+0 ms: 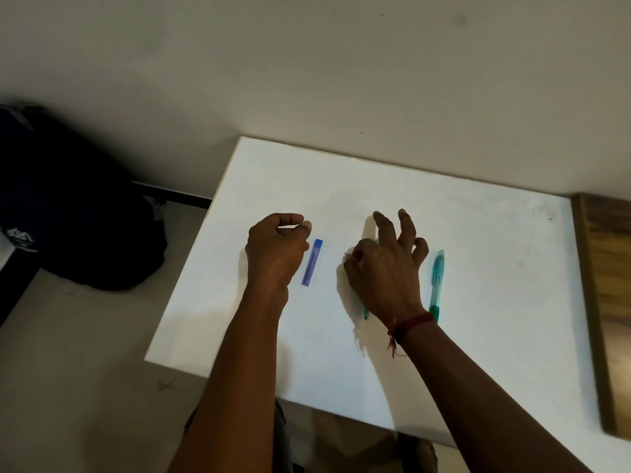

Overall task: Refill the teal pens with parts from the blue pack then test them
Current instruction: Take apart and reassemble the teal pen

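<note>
A blue pack (312,262) lies flat on the white table (495,240), its long side pointing away from me. My left hand (276,249) hovers just left of the pack with loosely curled fingers and nothing visible in them. My right hand (386,268) is over the table's middle with spread fingers. It covers most of a teal pen (366,314); only the pen's near tip shows below the palm. I cannot tell whether that hand touches the pen. A second teal pen (436,285) lies free just right of my right hand.
A wooden board (607,302) borders the table on the right. A dark bag (68,199) sits on the floor to the left, against the wall. The table's left edge and near edge are close to my forearms.
</note>
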